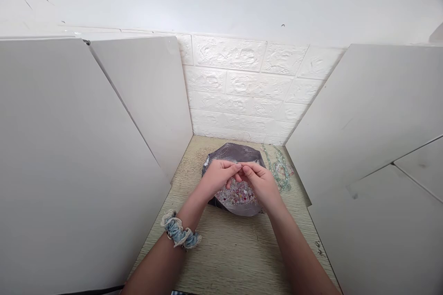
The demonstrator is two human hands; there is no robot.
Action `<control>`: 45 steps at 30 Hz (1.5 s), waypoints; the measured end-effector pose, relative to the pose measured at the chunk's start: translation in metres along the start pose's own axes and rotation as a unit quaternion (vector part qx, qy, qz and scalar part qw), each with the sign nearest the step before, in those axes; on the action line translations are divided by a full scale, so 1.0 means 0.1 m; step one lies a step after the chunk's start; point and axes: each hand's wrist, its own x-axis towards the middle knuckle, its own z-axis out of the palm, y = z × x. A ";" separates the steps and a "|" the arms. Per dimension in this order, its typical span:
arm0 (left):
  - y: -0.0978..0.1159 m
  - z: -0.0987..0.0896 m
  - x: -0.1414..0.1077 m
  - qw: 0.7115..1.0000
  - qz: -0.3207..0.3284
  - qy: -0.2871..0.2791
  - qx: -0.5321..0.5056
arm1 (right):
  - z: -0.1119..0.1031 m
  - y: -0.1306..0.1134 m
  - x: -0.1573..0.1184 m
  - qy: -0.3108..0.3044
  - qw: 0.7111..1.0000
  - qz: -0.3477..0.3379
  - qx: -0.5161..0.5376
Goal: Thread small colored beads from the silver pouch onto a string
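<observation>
A grey bag (pixel 238 151) lies open on the table, full of small pink, white and red beads (pixel 237 193). Over it, my left hand (pixel 221 176) and my right hand (pixel 259 182) meet, thumbs and forefingers pinched together at the tips. Whatever is between the fingertips is too small to make out. Strands of pale green beads (pixel 281 170) rest on the table to the right of the bag. Around my left wrist sits a light blue scrunchie (pixel 180 231) with a cream frilled edge.
The wood-grain table (pixel 228 258) is boxed in by white panels on the left (pixel 145 97) and right (pixel 367 115). Behind it stands a white brick-patterned wall (pixel 238 87). Small metal bits (pixel 319 248) lie near the table's right edge.
</observation>
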 end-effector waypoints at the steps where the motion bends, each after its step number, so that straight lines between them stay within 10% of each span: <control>1: 0.00 0.00 0.00 1.000 0.003 -0.005 -0.004 | 0.00 -0.02 0.00 0.004 1.000 -0.009 -0.028; 17: -0.02 0.01 0.01 0.999 0.001 -0.044 -0.011 | 0.01 -0.07 -0.07 0.055 0.939 -0.203 -0.271; 26: -0.01 -0.02 -0.02 0.994 -0.011 -0.091 -0.064 | -0.04 -0.02 -0.03 0.039 0.965 -0.144 -0.216; 36: -0.05 -0.04 -0.02 0.990 -0.007 -0.061 -0.129 | -0.11 0.10 -0.07 -0.136 0.780 -0.014 -0.611; 45: -0.04 -0.03 0.00 0.991 -0.012 -0.054 -0.123 | -0.06 0.14 -0.07 -0.144 0.754 0.009 -0.641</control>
